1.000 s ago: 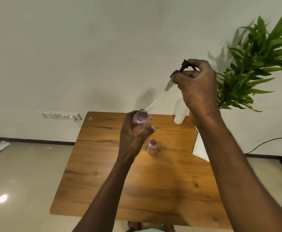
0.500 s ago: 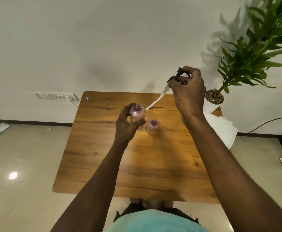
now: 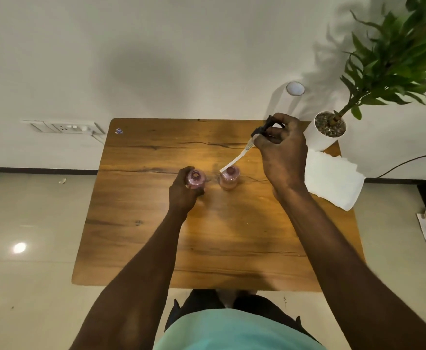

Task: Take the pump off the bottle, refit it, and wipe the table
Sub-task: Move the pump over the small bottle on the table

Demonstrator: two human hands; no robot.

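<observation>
- Pump (image 3: 254,141) was already off, pinched in the right hand (image 3: 281,152) grip, dip tube slanting down toward a second pink bottle (image 3: 229,177).
- Left hand (image 3: 184,192) grip was wrapped round the open bottle (image 3: 195,179), low on the surface (image 3: 156,236).
- Refitting looked like it was left to do, wiping too: the white cloth (image 3: 332,181) sat untouched at the right edge.

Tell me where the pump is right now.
In the head view the pump is off the bottle, held in the right hand above the table's far right part, its tube slanting down toward the second bottle.
</observation>
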